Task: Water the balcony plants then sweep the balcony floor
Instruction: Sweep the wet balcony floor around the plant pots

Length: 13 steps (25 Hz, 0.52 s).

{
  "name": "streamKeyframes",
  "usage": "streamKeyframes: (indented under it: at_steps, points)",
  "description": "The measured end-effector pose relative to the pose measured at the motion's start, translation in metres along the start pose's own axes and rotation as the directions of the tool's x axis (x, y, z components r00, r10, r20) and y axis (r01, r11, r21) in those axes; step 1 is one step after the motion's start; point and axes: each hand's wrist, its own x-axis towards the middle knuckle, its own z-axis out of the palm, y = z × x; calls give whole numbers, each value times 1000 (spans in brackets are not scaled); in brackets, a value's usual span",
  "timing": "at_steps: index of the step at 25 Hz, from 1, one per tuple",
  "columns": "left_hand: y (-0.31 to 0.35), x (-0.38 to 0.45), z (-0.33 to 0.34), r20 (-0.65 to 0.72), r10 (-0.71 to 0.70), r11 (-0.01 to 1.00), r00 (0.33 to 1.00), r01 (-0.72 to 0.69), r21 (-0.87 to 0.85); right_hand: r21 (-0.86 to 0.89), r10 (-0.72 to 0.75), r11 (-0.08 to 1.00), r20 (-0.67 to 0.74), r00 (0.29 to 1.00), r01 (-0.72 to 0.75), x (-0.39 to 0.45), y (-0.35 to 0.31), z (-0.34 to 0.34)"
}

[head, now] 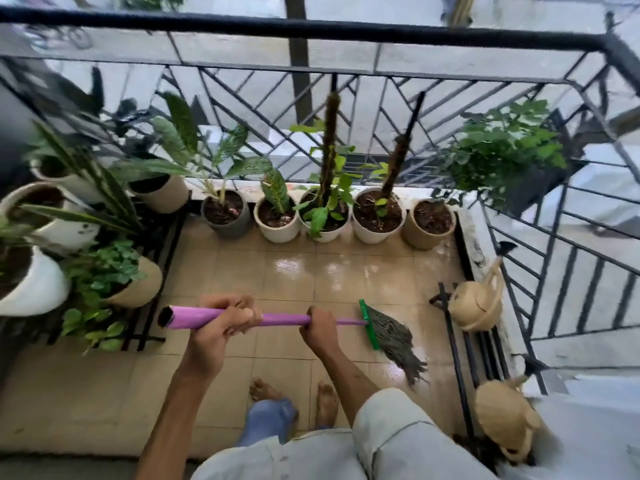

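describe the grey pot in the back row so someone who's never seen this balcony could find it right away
Look at the black railing across the far side of the balcony; a row of five pots stands on the floor at its foot. The grey pot is the leftmost of that row, holding long speckled leaves. Its neighbours to the right are white or tan, so it is the only grey one.

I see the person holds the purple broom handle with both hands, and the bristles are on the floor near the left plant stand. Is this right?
Not quite. The head view shows both the left hand and the right hand gripping the purple broom handle, but the bristles rest on the wet tiles at the right side, near the straw-coloured watering can, not by the left plant stand.
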Motion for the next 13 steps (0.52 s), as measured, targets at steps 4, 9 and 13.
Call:
streamKeyframes:
  at_steps: [4, 9, 13]
  points:
    - [37, -21, -64, -163, 83, 994, 983, -71, 80, -17, -163, 986, 72, 984, 165, 24, -90, 55]
    - [69, -56, -134, -385, 128, 987, 914, -80, 139, -34, -374, 921, 200, 905, 388, 31, -203, 122]
    - [86, -109, -188, -555, 170, 975, 814, -58, 214, -22, -510, 840, 311, 802, 543, 0, -275, 192]
